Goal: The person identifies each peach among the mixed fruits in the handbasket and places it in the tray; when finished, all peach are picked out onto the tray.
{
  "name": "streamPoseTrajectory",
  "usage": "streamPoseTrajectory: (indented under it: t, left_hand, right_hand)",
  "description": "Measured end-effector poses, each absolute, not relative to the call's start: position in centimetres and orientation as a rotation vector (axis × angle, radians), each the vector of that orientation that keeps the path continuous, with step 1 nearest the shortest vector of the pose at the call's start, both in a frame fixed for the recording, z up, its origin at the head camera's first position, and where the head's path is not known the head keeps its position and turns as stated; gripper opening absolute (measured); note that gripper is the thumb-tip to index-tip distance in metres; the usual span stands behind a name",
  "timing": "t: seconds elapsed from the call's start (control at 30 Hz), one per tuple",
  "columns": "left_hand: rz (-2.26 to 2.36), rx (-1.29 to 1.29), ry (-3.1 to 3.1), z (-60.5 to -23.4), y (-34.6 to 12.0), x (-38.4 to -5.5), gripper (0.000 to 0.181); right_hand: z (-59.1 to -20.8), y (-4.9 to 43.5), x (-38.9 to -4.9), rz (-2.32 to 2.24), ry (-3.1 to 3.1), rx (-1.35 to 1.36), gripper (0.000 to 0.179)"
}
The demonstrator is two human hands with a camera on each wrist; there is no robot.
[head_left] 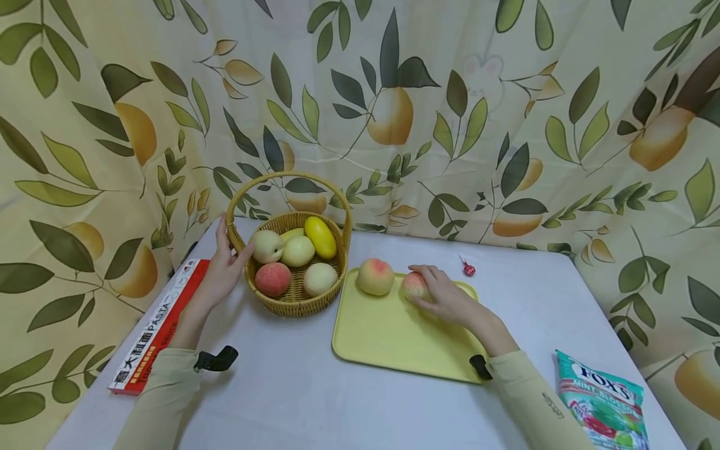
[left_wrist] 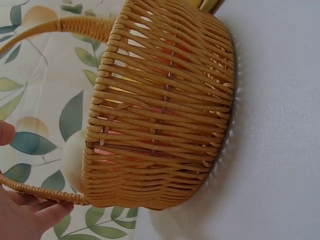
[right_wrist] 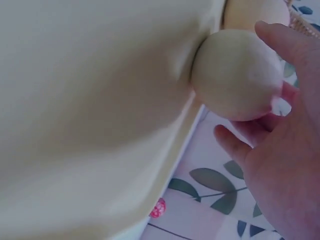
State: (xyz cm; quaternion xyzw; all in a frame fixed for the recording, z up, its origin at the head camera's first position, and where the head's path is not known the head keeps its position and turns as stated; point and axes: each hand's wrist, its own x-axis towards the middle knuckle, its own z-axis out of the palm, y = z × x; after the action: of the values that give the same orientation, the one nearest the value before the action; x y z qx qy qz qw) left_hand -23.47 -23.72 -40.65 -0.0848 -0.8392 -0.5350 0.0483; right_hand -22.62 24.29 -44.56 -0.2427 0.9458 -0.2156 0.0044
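Note:
A wicker basket (head_left: 298, 307) with a tall handle stands at left centre, holding several toy fruits, among them a red peach (head_left: 272, 279) and a long yellow fruit (head_left: 320, 237). My left hand (head_left: 222, 272) holds the base of the basket handle, thumb on the inner side and fingers (left_wrist: 52, 215) against the outer side. On a yellow tray (head_left: 388, 340) sit two pink-and-cream peaches. My right hand (head_left: 447, 297) curls its thumb and fingers round the right peach (right_wrist: 235, 75); the other peach (head_left: 375, 277) lies just left of it.
A red and white pasta box (head_left: 160, 325) lies along the left table edge. Behind the tray is a small red wrapped lollipop (head_left: 469, 269). A teal candy bag (head_left: 604, 400) lies at the front right. A leaf-patterned curtain (head_left: 360, 125) hangs behind the table.

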Motion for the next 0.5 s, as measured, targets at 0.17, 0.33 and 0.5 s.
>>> streamPoseTrajectory:
  t: [0.17, 0.33, 0.5]
  left_hand:
    - [-1.641, -0.255, -2.562, -40.8, -23.7, -23.4, 0.09]
    - [-1.644, -0.258, -2.551, -40.9, -23.6, -23.3, 0.091]
    - [-1.661, -0.283, -2.521, -40.8, -23.5, -23.4, 0.091]
  right_hand:
    - [-44.0, 24.0, -21.7, -0.646, 3.035, -0.802, 0.067]
    - [-41.7, 21.4, -20.8, -0.658, 3.07, -0.938, 0.065]
    - [-40.1, 17.1, -20.8, -0.639, 3.013, -1.074, 0.063]
